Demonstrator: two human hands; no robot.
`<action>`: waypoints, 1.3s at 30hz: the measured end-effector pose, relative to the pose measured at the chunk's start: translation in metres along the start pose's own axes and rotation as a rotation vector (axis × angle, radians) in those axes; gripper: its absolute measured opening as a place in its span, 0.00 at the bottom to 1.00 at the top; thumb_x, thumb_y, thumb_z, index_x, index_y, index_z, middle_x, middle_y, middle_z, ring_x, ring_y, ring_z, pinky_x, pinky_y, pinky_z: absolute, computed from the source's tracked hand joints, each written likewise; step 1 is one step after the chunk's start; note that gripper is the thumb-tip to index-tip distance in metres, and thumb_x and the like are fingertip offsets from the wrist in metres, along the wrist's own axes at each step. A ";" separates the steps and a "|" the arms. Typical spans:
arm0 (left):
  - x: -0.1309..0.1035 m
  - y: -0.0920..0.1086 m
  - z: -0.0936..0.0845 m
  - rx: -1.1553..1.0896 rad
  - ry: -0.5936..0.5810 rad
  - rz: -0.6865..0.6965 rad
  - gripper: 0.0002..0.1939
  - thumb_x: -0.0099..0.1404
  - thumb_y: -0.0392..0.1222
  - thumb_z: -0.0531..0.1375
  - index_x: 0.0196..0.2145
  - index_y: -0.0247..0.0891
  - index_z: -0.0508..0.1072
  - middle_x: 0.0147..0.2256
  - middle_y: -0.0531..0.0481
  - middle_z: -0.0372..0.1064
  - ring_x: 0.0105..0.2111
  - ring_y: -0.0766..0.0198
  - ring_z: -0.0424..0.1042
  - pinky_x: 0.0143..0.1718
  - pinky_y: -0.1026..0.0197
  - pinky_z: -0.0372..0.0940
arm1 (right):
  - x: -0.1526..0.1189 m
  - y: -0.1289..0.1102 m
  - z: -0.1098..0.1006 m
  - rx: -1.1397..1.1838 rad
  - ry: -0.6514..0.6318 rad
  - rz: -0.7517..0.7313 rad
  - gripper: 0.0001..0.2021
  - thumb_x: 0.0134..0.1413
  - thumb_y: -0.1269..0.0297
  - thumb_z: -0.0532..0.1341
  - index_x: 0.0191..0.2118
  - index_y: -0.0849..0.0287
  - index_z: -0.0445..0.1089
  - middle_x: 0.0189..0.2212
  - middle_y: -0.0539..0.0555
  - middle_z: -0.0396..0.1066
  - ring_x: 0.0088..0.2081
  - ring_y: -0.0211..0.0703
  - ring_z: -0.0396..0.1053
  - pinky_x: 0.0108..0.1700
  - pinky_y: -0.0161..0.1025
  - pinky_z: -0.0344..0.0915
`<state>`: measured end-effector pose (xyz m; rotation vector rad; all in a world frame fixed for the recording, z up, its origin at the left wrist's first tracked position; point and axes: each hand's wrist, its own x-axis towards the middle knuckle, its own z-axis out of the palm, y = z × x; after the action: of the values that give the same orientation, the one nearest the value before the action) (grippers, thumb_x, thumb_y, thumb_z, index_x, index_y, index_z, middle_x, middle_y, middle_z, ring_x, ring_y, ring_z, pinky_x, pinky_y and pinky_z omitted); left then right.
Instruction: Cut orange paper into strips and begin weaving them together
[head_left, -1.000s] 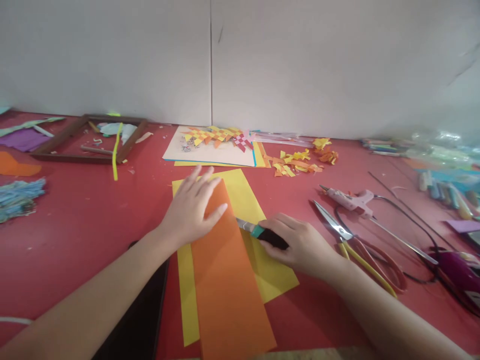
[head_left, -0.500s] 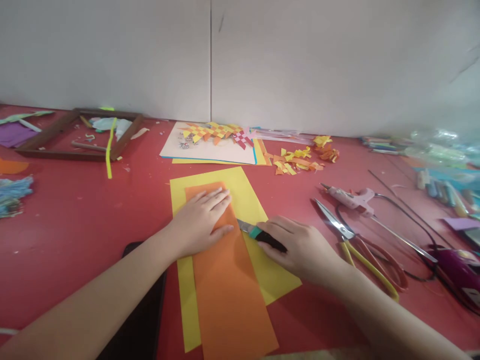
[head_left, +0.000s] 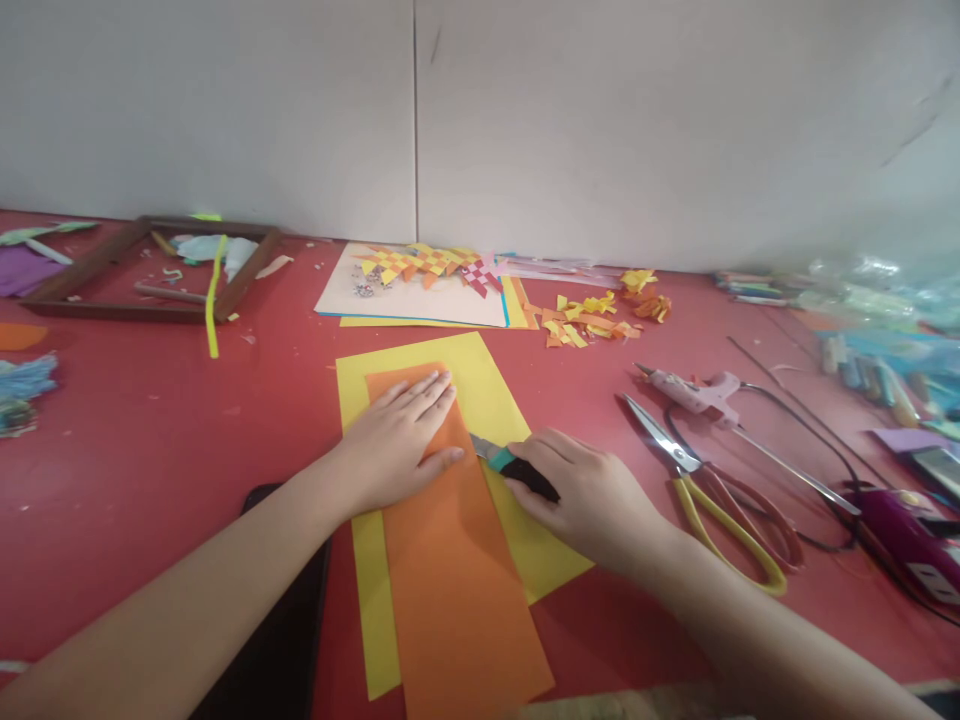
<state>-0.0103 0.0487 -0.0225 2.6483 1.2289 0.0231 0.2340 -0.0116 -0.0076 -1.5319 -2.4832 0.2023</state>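
Note:
My left hand (head_left: pixel 401 437) lies flat, fingers stretched out, on the upper part of an orange paper (head_left: pixel 457 580). That paper, which looks folded, rests over a larger yellow sheet (head_left: pixel 487 385) on the red table. My right hand (head_left: pixel 585 490) is wrapped around the black handle of a utility knife (head_left: pixel 525 472) with a teal collar. Its blade points left and meets the right edge of the orange paper, just beside my left thumb. The blade's tip is hard to make out there.
Scissors (head_left: pixel 694 475) and a pink glue gun (head_left: pixel 694 393) with its cord lie at right. Behind are stacked sheets (head_left: pixel 420 305) with woven paper shapes and paper scraps (head_left: pixel 585 322). A wooden frame (head_left: pixel 112 310) stands back left; a dark flat object (head_left: pixel 277 610) lies under my left forearm.
The view has shifted slightly, moving everything a little left. My left hand stays on the orange paper, and the knife blade remains at the paper's right edge.

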 end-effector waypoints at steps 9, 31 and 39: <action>0.000 -0.001 0.001 -0.051 0.027 0.011 0.39 0.72 0.61 0.44 0.69 0.28 0.50 0.71 0.38 0.37 0.71 0.50 0.38 0.69 0.46 0.43 | -0.004 0.002 -0.004 -0.019 -0.009 0.034 0.06 0.59 0.64 0.60 0.40 0.57 0.72 0.33 0.53 0.73 0.31 0.42 0.72 0.27 0.36 0.58; -0.001 -0.001 -0.001 -0.012 -0.001 0.013 0.40 0.73 0.62 0.43 0.70 0.27 0.48 0.71 0.38 0.37 0.71 0.51 0.38 0.70 0.46 0.42 | 0.001 -0.002 0.002 -0.031 -0.015 0.084 0.07 0.59 0.63 0.59 0.38 0.59 0.71 0.33 0.53 0.71 0.30 0.41 0.70 0.26 0.36 0.52; 0.001 -0.004 0.004 -0.059 0.055 -0.033 0.45 0.70 0.65 0.46 0.70 0.26 0.46 0.71 0.34 0.35 0.71 0.48 0.37 0.69 0.45 0.44 | 0.017 -0.005 0.002 -0.014 -0.044 0.097 0.07 0.61 0.63 0.58 0.39 0.59 0.71 0.35 0.53 0.72 0.31 0.41 0.70 0.27 0.36 0.53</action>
<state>-0.0129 0.0512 -0.0269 2.5924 1.2693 0.1258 0.2219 0.0018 -0.0062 -1.6728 -2.4504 0.2376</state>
